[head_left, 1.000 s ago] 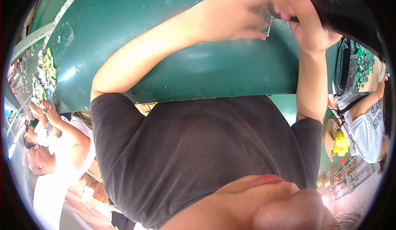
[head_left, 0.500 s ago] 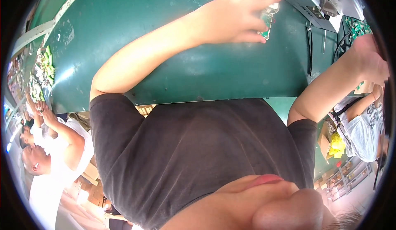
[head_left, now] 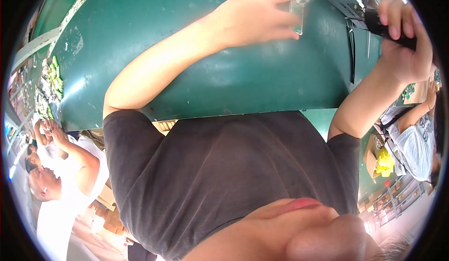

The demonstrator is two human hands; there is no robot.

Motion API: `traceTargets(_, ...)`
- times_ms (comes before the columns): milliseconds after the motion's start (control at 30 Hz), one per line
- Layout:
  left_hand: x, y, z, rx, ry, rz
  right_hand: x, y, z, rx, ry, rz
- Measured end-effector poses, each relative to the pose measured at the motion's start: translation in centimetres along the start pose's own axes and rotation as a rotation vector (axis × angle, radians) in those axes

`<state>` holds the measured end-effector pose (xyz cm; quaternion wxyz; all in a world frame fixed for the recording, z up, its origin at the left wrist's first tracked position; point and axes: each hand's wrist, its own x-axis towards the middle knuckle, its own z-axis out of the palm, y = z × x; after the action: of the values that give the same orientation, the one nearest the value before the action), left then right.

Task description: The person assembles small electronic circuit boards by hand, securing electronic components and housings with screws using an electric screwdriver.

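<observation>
My left hand (head_left: 262,14) reaches over the green table (head_left: 234,80) near its far side. Its fingers curve round a small green circuit board (head_left: 298,21) with a round, shiny, pale part at its far end; the fingers hide much of the board. At the right, my right hand (head_left: 404,36) is closed round a black handheld tool (head_left: 375,23). A thin end of the tool seems to point left, toward the front of a grey metal box (head_left: 343,1). The tool's exact kind cannot be made out.
Black cables (head_left: 351,50) lie below the box. Green parts (head_left: 55,78) are piled at the table's left end. Co-workers in white (head_left: 84,167) and light grey (head_left: 414,144) sit at either side. A yellow bag (head_left: 384,162) stands at the lower right.
My right hand has come in from the right rim, now with the black tool showing in it. The left hand and board appear slightly farther up in the picture.
</observation>
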<state>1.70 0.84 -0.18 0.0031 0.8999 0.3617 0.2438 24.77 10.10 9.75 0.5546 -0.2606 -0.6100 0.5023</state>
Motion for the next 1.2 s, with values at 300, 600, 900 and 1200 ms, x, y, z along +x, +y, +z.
traceTargets(300,-0.2,0.0,0.0,-0.071,-0.025,-0.018,-4.6,2.0,6.7,-0.009,-0.143,0.028)
traceTargets(600,-0.4,-0.2,0.4,-0.236,0.126,0.006,-4.4,3.9,6.9,0.046,-0.191,0.023)
traceTargets(900,-0.1,0.0,0.0,-0.25,0.123,0.007,-4.6,3.9,7.7,0.086,-0.167,0.028)
traceTargets(1200,-0.6,0.4,0.0,-0.019,-0.076,-0.024,-2.7,4.6,7.7,-0.178,-0.39,-0.07)
